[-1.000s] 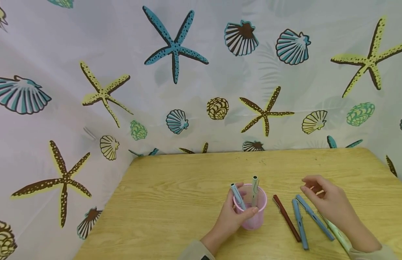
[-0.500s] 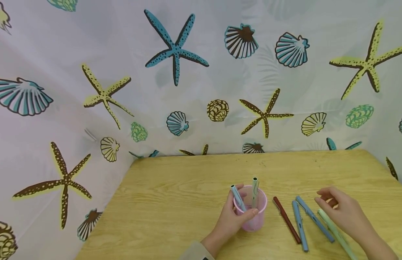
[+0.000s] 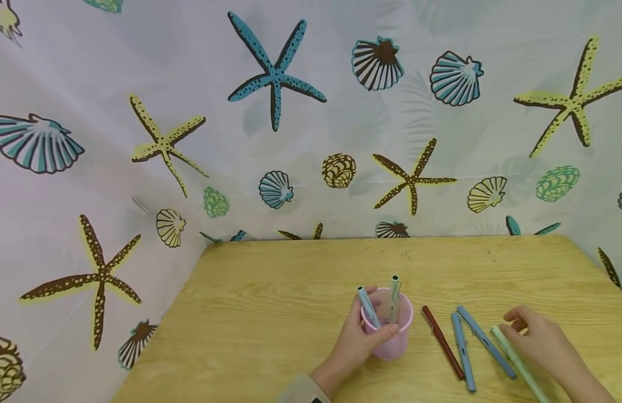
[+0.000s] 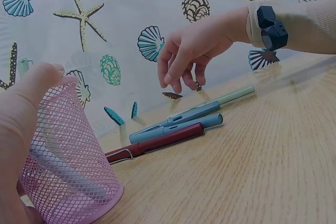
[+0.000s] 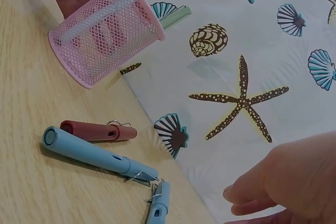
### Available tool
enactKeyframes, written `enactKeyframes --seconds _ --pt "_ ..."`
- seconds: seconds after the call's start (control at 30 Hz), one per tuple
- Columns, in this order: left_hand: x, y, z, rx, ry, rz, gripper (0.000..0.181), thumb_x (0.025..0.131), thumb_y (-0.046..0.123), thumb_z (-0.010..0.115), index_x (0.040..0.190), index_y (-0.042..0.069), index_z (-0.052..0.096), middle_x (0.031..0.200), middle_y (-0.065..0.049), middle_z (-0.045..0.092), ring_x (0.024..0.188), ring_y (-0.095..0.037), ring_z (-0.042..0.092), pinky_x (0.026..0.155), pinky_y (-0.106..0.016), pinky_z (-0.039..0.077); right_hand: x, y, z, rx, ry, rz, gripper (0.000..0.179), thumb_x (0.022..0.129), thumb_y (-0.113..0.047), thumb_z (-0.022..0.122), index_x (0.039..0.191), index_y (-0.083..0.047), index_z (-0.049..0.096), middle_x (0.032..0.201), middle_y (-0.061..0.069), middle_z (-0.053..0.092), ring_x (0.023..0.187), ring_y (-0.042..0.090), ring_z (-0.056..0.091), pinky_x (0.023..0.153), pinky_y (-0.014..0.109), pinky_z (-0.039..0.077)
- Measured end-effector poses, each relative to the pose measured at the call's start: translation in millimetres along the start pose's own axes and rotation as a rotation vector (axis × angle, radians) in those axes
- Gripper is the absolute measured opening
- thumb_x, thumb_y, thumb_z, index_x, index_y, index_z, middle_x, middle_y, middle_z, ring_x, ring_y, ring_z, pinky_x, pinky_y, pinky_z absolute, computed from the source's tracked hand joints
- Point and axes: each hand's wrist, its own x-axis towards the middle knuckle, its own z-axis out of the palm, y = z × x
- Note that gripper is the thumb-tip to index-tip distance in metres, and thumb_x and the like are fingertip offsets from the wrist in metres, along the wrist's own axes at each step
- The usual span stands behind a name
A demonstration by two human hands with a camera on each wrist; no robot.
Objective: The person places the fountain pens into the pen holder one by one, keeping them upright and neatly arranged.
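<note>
My left hand [image 3: 358, 338] grips a pink mesh pen cup [image 3: 390, 350], thumb over the near rim. Inside lean a light blue pen [image 3: 367, 305] and a pale green pen [image 3: 394, 296]. To the right, my right hand [image 3: 542, 344] hovers beside a light green pen [image 3: 519, 364] lying on the table, its fingers loosely bent around nothing. The left wrist view shows that same hand [image 4: 194, 51] above the row of pens. Between cup and hand lie two blue pens, one [image 3: 463, 352] near the other [image 3: 486, 341], and a dark red pen [image 3: 443, 342].
All this stands on a wood-grain table [image 3: 271, 313]. A white cloth [image 3: 311, 123] printed with starfish and shells hangs behind the table and along its sides. A dark device [image 4: 273, 30] is strapped to my right wrist.
My right hand has moved right and toward me, from beyond the blue pens to the light green pen, uncovering its upper end. My left hand keeps holding the pen cup in place.
</note>
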Motion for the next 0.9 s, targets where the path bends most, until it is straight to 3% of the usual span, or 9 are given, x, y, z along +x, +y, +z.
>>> enactKeyframes --seconds 0.5,0.9 --pt "-1.3 2.9 0.6 0.025 -0.011 0.016 0.07 0.082 0.023 0.073 0.137 0.03 0.031 0.135 -0.005 0.041 0.127 -0.023 0.035 0.1 -0.05 0.034 0.8 14.9 7.7 -0.066 -0.144 0.094 0.043 0.09 -0.03 0.06 0.103 0.01 0.054 0.085 0.009 0.063 0.076 0.026 0.06 0.062 0.042 0.049" --pt "-2.1 5.7 0.9 0.013 -0.005 -0.005 0.07 0.081 0.022 0.073 0.137 0.031 0.032 0.133 -0.007 0.041 0.126 -0.024 0.036 0.098 -0.043 0.039 -0.1 17.7 15.3 -0.123 -0.144 0.066 0.035 0.088 -0.023 0.063 0.096 0.01 0.055 0.078 0.005 0.062 0.069 0.02 0.058 0.058 0.038 0.048"
